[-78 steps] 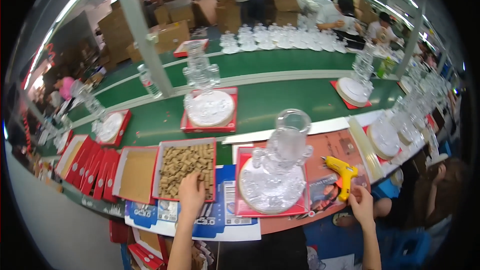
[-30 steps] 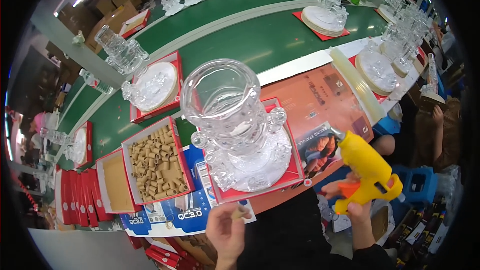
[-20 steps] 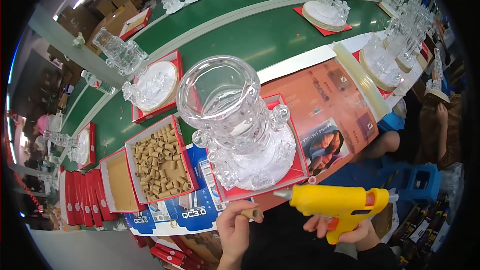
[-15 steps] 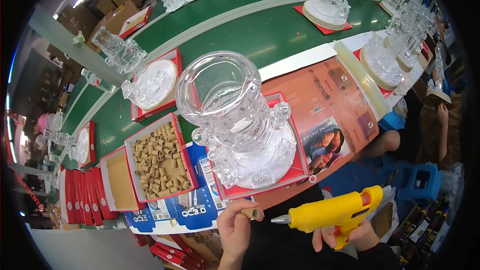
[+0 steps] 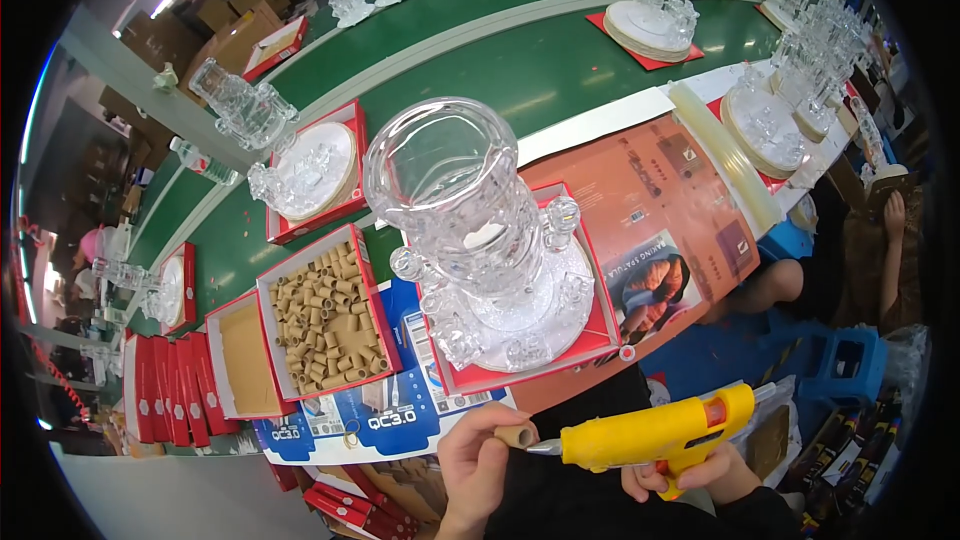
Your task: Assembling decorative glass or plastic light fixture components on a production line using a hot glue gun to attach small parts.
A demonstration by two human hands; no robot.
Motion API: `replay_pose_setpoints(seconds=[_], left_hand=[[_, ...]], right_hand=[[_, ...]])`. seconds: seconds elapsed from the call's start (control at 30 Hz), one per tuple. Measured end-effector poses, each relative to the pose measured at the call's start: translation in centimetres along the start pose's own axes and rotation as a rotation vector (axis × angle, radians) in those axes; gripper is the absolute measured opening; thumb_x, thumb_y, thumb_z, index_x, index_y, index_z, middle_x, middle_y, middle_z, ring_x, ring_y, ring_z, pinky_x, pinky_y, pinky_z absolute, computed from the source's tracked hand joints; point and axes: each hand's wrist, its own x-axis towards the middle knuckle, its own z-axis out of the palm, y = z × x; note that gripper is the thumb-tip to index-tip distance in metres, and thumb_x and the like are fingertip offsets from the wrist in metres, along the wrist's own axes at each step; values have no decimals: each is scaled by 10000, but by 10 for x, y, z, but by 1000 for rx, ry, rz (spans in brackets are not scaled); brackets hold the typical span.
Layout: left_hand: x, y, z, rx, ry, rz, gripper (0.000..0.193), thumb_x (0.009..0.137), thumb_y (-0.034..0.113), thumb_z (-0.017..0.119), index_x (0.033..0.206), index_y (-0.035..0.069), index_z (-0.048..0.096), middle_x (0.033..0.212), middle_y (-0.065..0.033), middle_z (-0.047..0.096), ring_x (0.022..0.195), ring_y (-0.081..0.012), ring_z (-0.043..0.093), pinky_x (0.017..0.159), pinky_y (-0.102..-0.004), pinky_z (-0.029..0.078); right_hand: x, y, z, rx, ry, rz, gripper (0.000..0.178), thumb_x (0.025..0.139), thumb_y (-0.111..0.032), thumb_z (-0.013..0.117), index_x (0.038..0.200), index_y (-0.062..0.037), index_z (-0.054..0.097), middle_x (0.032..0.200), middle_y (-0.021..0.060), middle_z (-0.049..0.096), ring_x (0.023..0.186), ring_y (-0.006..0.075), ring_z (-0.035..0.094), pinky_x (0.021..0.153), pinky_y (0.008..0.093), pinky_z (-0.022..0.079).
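Between the thumb and fingers of my left hand is a short brown cardboard tube, its open end turned to the right. My right hand is wrapped round the handle of a yellow hot glue gun. The metal nozzle is right at the rim of the tube; whether it touches cannot be told. Just beyond my hands, a tall clear plastic tower with round knobs stands on a white disc in a red box tray.
To the left are a box of cardboard tubes, an open box and stacked red boxes. More clear towers stand on the green table. Printed cardboard lies to the right. A co-worker's arm shows at far right.
The glue gun has moved left and its nozzle has come to the tube's end. My left hand has shifted slightly right with the tube. The view has turned a little.
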Motion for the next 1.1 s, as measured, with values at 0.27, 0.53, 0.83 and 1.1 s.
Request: replay_pose_setpoints(seconds=[0.27, 0.53, 0.83, 1.1], left_hand=[[-3, 1, 1, 24, -5, 0, 357, 960, 255, 577, 1103, -73, 567, 958, -132, 621, 869, -175, 589, 791, -290, 463], [-5, 1, 1, 114, 16, 12, 381, 960, 313, 571, 1045, -58, 557, 865, -136, 603, 790, -211, 610, 744, -353, 511], [-7, 1, 1, 122, 18, -9, 395, 948, 320, 592, 1050, -60, 553, 886, -152, 622, 815, -216, 621, 773, -350, 509], [-8, 3, 2, 129, 7, -15, 398, 937, 326, 609, 1045, -53, 562, 913, -166, 631, 840, -223, 630, 780, -332, 508]], right_hand=[[-5, 2, -1, -20, -4, 14, 326, 772, -132, 619, 1063, 0, 556, 748, 78, 537, 743, 216, 560, 732, 347, 461], [-8, 3, 1, -8, -1, 13, 360, 773, -138, 623, 1102, -7, 556, 751, 86, 545, 739, 218, 562, 727, 347, 465], [-7, 2, 3, 20, 14, 8, 386, 769, -148, 633, 1123, -15, 555, 749, 89, 544, 746, 222, 564, 733, 346, 469], [-10, 3, 1, 50, 27, 27, 418, 766, -151, 662, 1151, -28, 553, 769, 88, 554, 790, 234, 582, 745, 343, 473]])
